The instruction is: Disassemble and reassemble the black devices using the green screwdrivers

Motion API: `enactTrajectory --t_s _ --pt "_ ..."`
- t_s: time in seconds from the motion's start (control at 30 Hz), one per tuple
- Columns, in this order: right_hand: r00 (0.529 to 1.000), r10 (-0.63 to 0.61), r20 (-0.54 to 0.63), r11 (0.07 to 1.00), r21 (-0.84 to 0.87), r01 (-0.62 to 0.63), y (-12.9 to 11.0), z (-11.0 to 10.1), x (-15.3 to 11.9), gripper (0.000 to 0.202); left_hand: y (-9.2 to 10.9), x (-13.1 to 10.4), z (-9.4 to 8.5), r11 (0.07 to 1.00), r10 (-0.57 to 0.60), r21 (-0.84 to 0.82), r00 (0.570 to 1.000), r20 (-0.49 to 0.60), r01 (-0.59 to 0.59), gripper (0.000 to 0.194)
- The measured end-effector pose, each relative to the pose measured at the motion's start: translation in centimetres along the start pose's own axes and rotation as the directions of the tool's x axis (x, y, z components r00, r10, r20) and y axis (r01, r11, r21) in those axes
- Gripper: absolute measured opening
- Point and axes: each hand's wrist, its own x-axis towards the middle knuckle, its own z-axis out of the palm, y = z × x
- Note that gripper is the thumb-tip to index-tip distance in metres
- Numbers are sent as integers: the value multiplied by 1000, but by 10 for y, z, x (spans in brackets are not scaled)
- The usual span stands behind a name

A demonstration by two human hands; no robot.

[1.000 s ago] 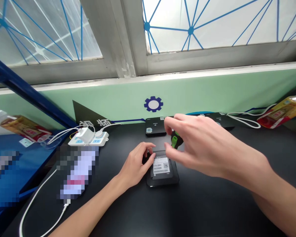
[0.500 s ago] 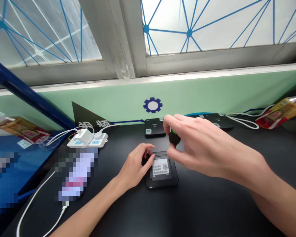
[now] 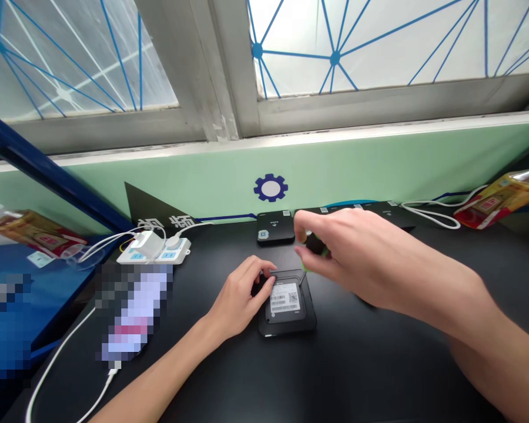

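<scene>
A flat black electronic box (image 3: 308, 317) lies on the dark table with its labelled underside up; the white label (image 3: 284, 298) carries print and a square code. My left hand (image 3: 242, 294) is closed on the box's left edge, thumb and fingers curled at its upper left corner. In my right hand (image 3: 357, 252) is a screwdriver (image 3: 315, 243) with a black and green handle, pinched between thumb and fingers. It leans to the right, and its thin shaft runs down to the box's upper right corner. Whether the tip sits in a screw is too small to tell.
Behind stands a similar black box (image 3: 275, 228), with more in a row to its right, partly hidden by my right hand. At left are a white power strip (image 3: 154, 251) with cables and a blurred phone (image 3: 136, 314). A drink bottle (image 3: 496, 200) lies at right.
The screwdriver handle has tipped from near upright to leaning right, and my right fingers have shifted their hold on it. My left hand and the box stay in place; the view moved slightly.
</scene>
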Motion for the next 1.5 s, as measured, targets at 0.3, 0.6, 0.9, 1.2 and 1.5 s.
enactTrajectory --t_s 0.3,0.6,0.9,1.2,1.5 --pt "999 -41 -11 999 -28 41 0 2 1 19 2 1 -1 1000 11 4 1000 0 -11 13" --pt "997 -77 -18 997 22 78 -1 5 -1 17 3 0 -2 1000 4 13 1000 12 -4 16" --pt "997 -74 1 996 53 74 3 5 -1 18 1 0 -1 1000 -6 0 1000 19 6 16" --pt "998 -63 9 996 65 63 1 2 1 25 1 -1 -2 1000 -18 -16 999 34 18 14" --pt "996 -16 -83 998 65 21 9 -8 -1 15 -2 -2 0 1000 -1 -22 999 34 2 14"
